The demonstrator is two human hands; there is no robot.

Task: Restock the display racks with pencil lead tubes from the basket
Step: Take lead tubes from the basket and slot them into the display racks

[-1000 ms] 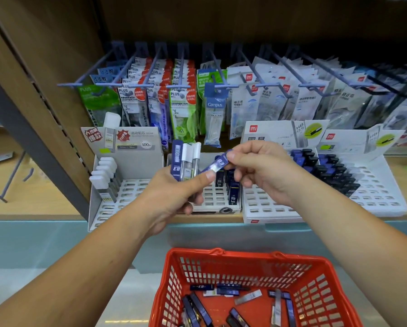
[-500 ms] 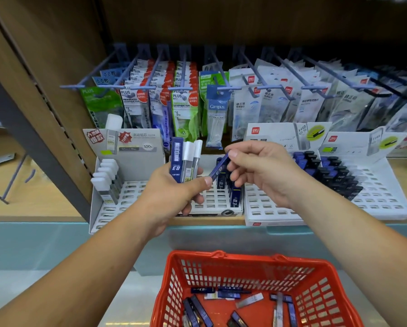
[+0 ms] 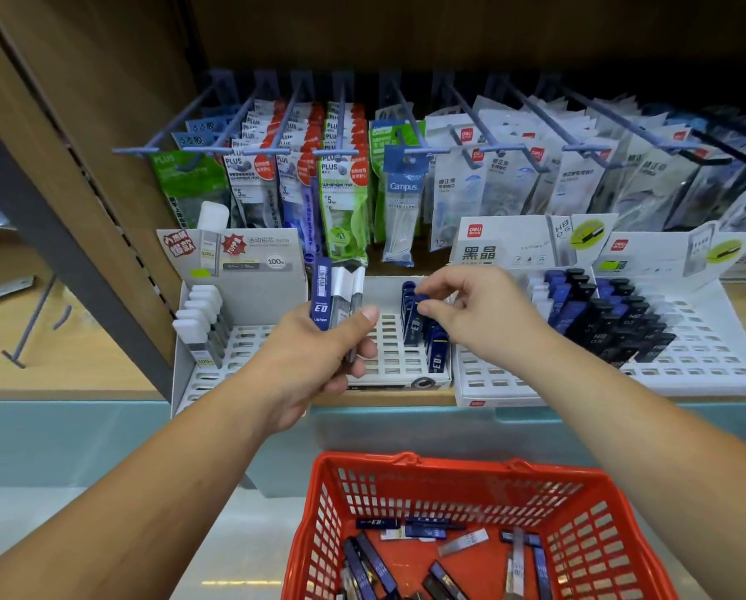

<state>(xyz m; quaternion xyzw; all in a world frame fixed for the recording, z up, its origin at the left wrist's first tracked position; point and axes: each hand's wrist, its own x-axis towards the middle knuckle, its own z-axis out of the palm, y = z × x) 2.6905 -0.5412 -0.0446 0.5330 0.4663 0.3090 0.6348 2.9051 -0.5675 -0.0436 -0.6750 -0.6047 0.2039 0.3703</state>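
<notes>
Clutching tube bundle (image 3: 338,296) in left grip (image 3: 315,357) | pinching blue tube (image 3: 423,297) in right grip (image 3: 483,316) over middle rack (image 3: 390,344) | 6 o'clock: red basket (image 3: 449,463) | 12 o'clock: hanging packs (image 3: 345,184)

We're in a stationery shop: packaged correction tapes (image 3: 343,184) hang on peg hooks (image 3: 477,119), branded display racks (image 3: 708,365) line the wooden shelf (image 3: 384,398), a red shopping basket (image 3: 449,465) sits below.

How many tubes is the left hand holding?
3, fanned upright in the left hand: blue tube leftmost, white-labelled tube middle, clear tube rightmost. Others may hide behind.
</notes>
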